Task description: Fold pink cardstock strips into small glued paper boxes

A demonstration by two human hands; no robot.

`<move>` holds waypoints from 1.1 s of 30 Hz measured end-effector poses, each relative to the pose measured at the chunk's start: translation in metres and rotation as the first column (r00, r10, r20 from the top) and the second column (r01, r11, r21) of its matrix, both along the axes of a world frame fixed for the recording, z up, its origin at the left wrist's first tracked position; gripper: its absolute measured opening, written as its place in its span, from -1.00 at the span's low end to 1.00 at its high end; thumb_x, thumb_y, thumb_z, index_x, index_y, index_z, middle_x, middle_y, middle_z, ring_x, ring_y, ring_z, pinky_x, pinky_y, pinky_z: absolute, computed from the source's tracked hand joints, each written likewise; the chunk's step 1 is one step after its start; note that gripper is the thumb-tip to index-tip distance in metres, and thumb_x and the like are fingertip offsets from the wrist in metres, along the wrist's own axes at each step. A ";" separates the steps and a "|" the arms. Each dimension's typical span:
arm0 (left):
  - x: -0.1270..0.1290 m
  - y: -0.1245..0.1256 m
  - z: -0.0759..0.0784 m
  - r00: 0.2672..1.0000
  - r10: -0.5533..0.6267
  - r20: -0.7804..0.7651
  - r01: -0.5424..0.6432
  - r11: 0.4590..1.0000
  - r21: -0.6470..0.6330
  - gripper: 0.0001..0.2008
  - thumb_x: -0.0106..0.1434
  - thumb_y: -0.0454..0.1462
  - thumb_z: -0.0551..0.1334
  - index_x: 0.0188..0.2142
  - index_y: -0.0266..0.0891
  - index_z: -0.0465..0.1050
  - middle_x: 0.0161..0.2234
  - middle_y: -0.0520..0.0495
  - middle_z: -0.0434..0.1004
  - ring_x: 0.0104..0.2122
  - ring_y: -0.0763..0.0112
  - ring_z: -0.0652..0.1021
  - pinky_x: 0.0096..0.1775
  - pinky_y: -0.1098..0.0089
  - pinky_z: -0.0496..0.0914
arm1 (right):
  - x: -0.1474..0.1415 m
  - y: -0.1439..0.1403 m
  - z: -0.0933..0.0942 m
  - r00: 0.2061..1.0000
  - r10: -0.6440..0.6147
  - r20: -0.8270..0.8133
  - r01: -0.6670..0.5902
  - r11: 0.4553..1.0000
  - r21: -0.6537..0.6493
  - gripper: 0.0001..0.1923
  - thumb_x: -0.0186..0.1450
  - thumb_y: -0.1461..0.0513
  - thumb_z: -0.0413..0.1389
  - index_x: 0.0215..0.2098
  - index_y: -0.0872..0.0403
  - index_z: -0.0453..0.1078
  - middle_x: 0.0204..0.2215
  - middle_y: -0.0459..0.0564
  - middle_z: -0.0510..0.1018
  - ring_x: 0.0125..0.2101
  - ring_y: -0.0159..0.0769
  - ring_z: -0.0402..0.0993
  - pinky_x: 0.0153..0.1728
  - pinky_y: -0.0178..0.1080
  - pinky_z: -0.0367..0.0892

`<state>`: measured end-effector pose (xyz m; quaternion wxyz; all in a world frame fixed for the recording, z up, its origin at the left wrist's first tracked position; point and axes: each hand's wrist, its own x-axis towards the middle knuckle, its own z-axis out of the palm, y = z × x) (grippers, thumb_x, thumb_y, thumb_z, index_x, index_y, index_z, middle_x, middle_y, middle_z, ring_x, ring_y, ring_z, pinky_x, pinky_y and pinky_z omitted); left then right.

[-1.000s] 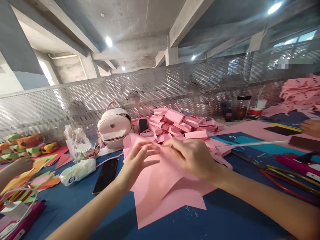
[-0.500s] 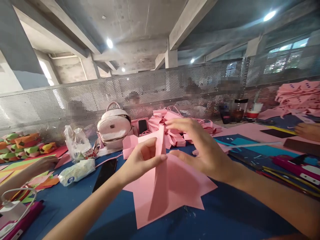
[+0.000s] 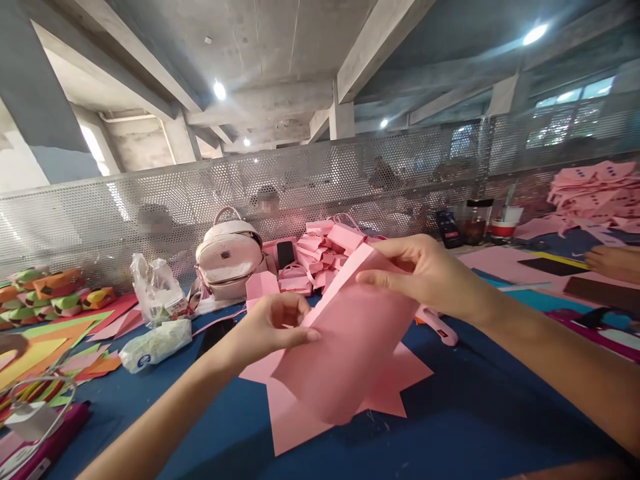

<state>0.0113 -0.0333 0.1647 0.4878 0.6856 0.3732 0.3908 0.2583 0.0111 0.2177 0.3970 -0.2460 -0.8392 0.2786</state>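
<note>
A pink paper sheet (image 3: 345, 347) with a folded strip along its upper edge is held up between both hands, tilted and slightly curved. My left hand (image 3: 277, 323) pinches its lower left end with thumb and fingers. At the upper right end, my right hand (image 3: 420, 273) grips the fold between thumb and fingers. Beneath lies more pink paper (image 3: 290, 423) with pointed corners, partly covered by the held sheet. Behind the hands is a heap of folded pink paper pieces (image 3: 320, 247). A pink-handled tool (image 3: 440, 327) shows partly beside the sheet, its kind unclear.
A white backpack (image 3: 229, 257), a plastic bag (image 3: 157, 293) and a tissue pack (image 3: 155, 345) stand at left on the blue table (image 3: 150, 413). A power strip (image 3: 55, 433) lies front left. Another person's hand (image 3: 613, 263) is at far right, near stacked pink paper (image 3: 595, 193).
The pink sheet has turned from edge-on to broad side, leaning right. My right hand has closed on its upper end. The other person's arm at left has mostly withdrawn.
</note>
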 end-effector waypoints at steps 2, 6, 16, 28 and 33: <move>-0.008 -0.006 0.003 0.993 0.006 0.121 0.004 0.997 -0.081 -0.66 0.07 -0.19 0.45 -0.46 -0.29 0.32 -0.50 0.08 0.35 -0.50 0.59 0.38 -0.48 0.60 0.24 | 0.004 -0.006 0.005 0.998 0.028 -0.054 -0.035 0.989 -0.140 -0.69 0.16 0.01 0.29 -0.40 0.10 0.51 -0.53 -0.09 0.52 -0.51 -0.34 0.45 -0.53 -0.33 0.29; -0.018 -0.023 0.018 0.928 -0.061 0.368 0.146 0.968 -0.205 -0.66 0.06 -0.15 0.46 -0.43 -0.26 0.34 -0.53 0.10 0.43 -0.59 0.61 0.43 -0.54 0.62 0.29 | 0.007 -0.014 0.007 0.979 0.122 -0.163 -0.185 0.863 -0.470 -0.61 0.14 0.00 0.31 -0.22 0.09 0.46 -0.45 -0.07 0.56 -0.47 -0.31 0.53 -0.49 -0.33 0.40; -0.015 0.034 -0.070 0.984 0.025 -0.177 -0.076 0.953 -0.292 -0.62 -0.01 -0.04 0.42 -0.43 -0.29 0.42 -0.56 0.11 0.37 -0.59 0.59 0.36 -0.53 0.57 0.23 | 0.014 0.075 -0.078 0.814 0.415 0.406 -0.096 0.786 -0.611 -0.57 0.04 0.04 0.35 -0.27 0.18 0.46 -0.51 -0.12 0.47 -0.52 -0.42 0.39 -0.52 -0.42 0.26; -0.009 0.068 -0.124 0.873 0.306 -0.379 -0.301 0.951 0.073 -0.88 0.08 -0.24 0.27 -0.46 -0.27 0.54 -0.51 0.03 0.52 -0.48 0.45 0.42 -0.42 0.47 0.24 | -0.021 0.108 -0.146 0.797 0.213 0.565 -0.063 0.960 -0.273 -0.88 0.17 0.23 0.16 -0.43 0.14 0.47 -0.49 -0.12 0.46 -0.43 -0.35 0.33 -0.41 -0.34 0.15; -0.027 0.073 -0.143 0.843 0.325 -0.429 -0.325 0.943 0.076 -0.82 0.07 -0.18 0.32 -0.42 -0.26 0.58 -0.44 -0.04 0.59 -0.46 0.39 0.46 -0.39 0.43 0.29 | -0.016 0.117 -0.146 0.766 0.124 0.631 -0.011 0.984 -0.180 -0.83 0.24 0.25 0.11 -0.39 0.09 0.56 -0.39 -0.05 0.61 -0.33 -0.25 0.47 -0.32 -0.31 0.21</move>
